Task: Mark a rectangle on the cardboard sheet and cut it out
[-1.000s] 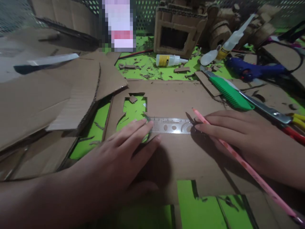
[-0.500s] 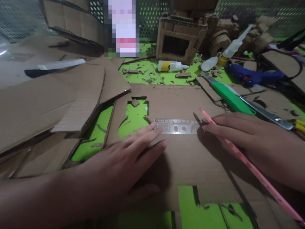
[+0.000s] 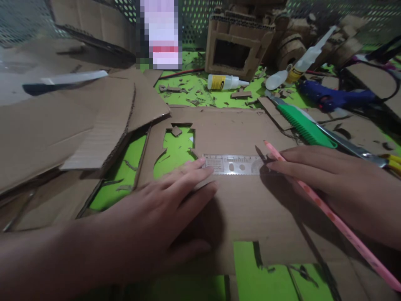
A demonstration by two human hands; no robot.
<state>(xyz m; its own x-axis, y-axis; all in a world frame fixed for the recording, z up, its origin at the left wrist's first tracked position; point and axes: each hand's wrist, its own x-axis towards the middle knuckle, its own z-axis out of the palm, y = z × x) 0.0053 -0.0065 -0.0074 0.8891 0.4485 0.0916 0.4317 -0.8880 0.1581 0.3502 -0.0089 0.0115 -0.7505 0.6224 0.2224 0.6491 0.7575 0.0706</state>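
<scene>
A clear plastic ruler [image 3: 239, 164] lies flat across a brown cardboard sheet [image 3: 232, 129] that has shapes cut out of it. My left hand [image 3: 169, 205] rests with stretched fingers, its fingertips on the ruler's left end. At the ruler's right end the fingertips of my right hand [image 3: 338, 179] touch down. A pink pencil [image 3: 326, 213] is held in that right hand, its tip pointing up and left, just above the cardboard. The pencil's grip under the fingers is partly hidden.
A green utility knife [image 3: 305, 125], scissors [image 3: 360, 152] and a blue glue gun [image 3: 335, 97] lie at right. A glue bottle [image 3: 222, 82] is before a cardboard box [image 3: 232, 50]. Cardboard pieces [image 3: 78, 121] and another knife [image 3: 62, 83] are at left. Scraps litter the green surface.
The view has shifted slightly, so the far things sit a little higher. Both hands, the ruler and the pencil keep nearly the same places on the cardboard.
</scene>
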